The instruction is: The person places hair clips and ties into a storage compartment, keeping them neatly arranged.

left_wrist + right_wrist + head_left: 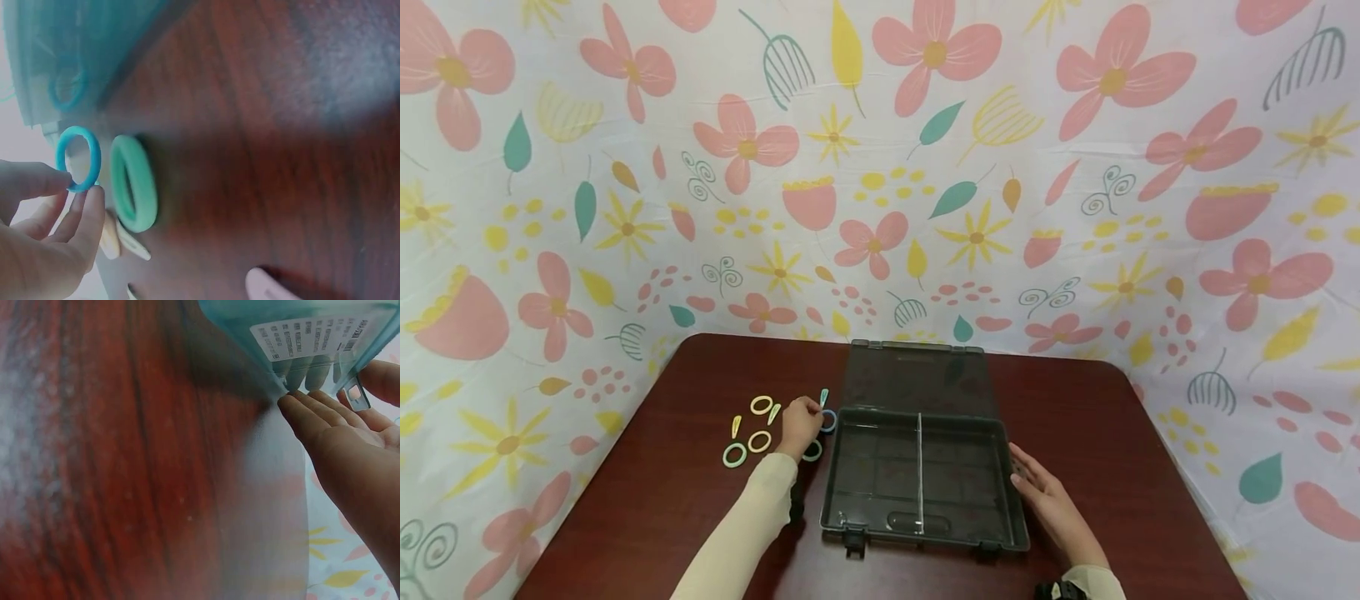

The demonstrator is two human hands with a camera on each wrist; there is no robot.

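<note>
In the left wrist view, my left hand (801, 427) pinches a blue hair tie (95, 156) between thumb and fingertips, beside the box. A green hair tie (145, 194) lies on the table just past those fingers. The dark see-through plastic box (966, 467) stands with its lid (917, 379) folded back, a clear divider (920, 475) splitting it into two compartments. My right hand (1048, 500) touches the box's right wall with extended fingers. Its thumb lies near the rim. A white printed label (312, 336) shows on the box in the right wrist view.
Left of the box lie more hair ties, among them a yellow one (752, 405) and a light green one (726, 455). Small snap hair clips lie among them, one yellow (735, 427) and one teal (824, 397). Latches (854, 542) stick out at the box front. A floral cloth (880, 250) hangs behind the table.
</note>
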